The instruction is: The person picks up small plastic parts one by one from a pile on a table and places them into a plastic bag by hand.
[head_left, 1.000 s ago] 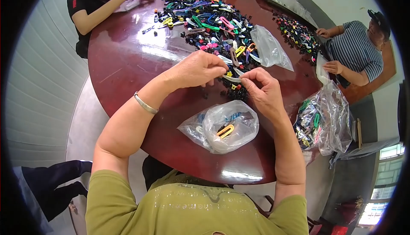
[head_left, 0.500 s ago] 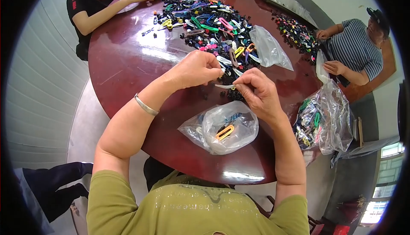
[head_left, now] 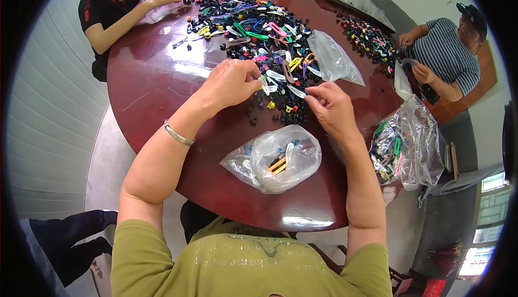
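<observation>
A heap of snap hair clips and small black claw clips [head_left: 245,41] spreads over the table in front of me. My left hand [head_left: 234,83] is at its near edge, thumb and fingers closed beside some white clips; what is between the fingertips is hidden. My right hand [head_left: 330,105] pinches the end of a white hair clip [head_left: 296,91] at the heap's right near edge. Closer to me stands an open clear plastic bag [head_left: 307,159], with an orange-yellow clip [head_left: 278,165] and a white clip [head_left: 290,151] inside.
An unfilled-looking clear bag [head_left: 337,62] lies right of the heap on the dark red table [head_left: 145,92]. A bulging bag of clips [head_left: 418,151] sits at the right edge. Two people sit at far left and right, the right one by a smaller clip pile [head_left: 369,38].
The white clip my right hand held is out of that hand, and a white clip now shows in the near bag. Both hands have shifted; the right one now touches another clip at the heap.
</observation>
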`<state>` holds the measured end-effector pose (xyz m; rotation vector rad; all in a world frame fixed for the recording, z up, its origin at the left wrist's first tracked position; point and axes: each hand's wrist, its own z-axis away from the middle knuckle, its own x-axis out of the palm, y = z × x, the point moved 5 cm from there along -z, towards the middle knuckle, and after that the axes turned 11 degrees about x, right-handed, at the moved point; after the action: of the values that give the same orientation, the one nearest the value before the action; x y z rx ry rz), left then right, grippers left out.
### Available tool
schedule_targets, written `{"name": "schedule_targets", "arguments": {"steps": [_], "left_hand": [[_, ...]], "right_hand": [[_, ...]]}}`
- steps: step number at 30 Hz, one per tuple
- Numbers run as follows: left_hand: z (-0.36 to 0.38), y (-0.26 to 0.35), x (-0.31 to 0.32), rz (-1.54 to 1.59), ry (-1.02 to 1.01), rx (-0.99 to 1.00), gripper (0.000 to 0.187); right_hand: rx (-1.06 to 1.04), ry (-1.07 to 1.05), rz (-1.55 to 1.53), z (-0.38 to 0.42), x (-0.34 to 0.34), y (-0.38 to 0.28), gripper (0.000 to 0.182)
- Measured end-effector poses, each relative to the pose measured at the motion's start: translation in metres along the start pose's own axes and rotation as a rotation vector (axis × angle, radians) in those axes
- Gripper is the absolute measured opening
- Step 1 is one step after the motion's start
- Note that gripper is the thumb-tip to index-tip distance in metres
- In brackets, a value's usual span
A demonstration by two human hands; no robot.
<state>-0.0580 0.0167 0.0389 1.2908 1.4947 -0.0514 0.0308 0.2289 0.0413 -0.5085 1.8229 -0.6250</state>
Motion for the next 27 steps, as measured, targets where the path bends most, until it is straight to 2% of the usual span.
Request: {"name": "schedule_targets", "arguments": {"steps": [1,5,8,11,14,17,21,22,25,27], "left_hand": [[0.001,0.000,0.002,-0.002,-0.001,0.000,0.019],[0.002,0.000,0.007,-0.008,-0.031,-0.005,0.018],[0.003,0.000,0.011,-0.041,-0.017,0.034,0.019],[0.003,-0.001,0.012,-0.040,-0.030,0.035,0.020],[0.002,0.003,0.003,0.000,-0.027,0.036,0.020],[0.001,0.001,-0.006,-0.067,0.007,-0.011,0.020],[0.002,-0.008,0.003,-0.176,0.068,0.085,0.021],[0.003,-0.009,0.007,-0.162,0.065,0.113,0.022],[0.003,-0.006,0.013,-0.161,0.047,0.143,0.023],[0.002,-0.003,0.015,-0.157,0.042,0.153,0.023]], "right_hand": [[-0.001,0.029,0.108,-0.002,0.006,0.005,0.017],[-0.031,0.069,0.179,-0.005,0.010,-0.003,0.013],[-0.035,0.080,0.176,-0.004,0.011,-0.007,0.012],[-0.132,0.149,0.180,-0.003,0.009,-0.009,0.010],[-0.044,0.116,-0.048,-0.007,0.004,0.000,0.009],[0.373,-0.207,-0.513,0.001,-0.009,-0.005,0.011],[0.131,-0.540,-0.598,0.021,-0.028,-0.043,0.010],[-0.061,-0.555,-0.513,0.021,-0.027,-0.050,0.008],[0.121,-0.262,-0.437,0.014,-0.013,-0.039,0.008],[0.060,-0.084,-0.323,0.001,-0.002,-0.023,0.015]]}}
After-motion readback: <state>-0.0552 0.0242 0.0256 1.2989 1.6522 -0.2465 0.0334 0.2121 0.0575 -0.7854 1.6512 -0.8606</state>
